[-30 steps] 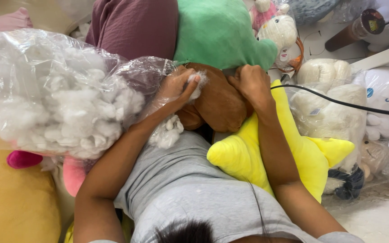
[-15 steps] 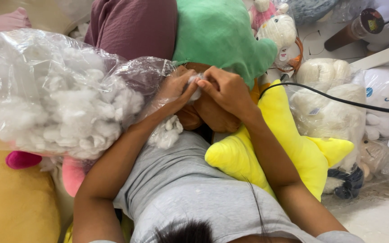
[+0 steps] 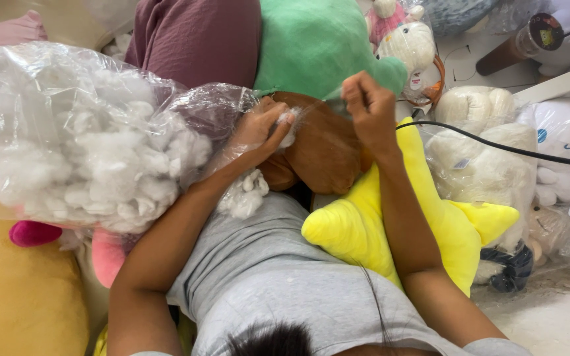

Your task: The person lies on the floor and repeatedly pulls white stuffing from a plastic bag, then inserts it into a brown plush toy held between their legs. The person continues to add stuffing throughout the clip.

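A brown plush toy (image 3: 321, 148) lies in the lap, white stuffing (image 3: 289, 120) at its opening.

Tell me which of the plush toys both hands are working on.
The brown plush toy, lying between the green plush and the yellow star plush. The left hand presses white stuffing against it; the right hand hovers closed just above it.

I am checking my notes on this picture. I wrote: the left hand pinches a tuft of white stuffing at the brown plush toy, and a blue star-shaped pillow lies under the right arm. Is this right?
Not quite. In the head view the star-shaped pillow is yellow, not blue. The rest holds: the left hand pinches a tuft of white stuffing at the brown plush toy, and the pillow lies under the right arm.
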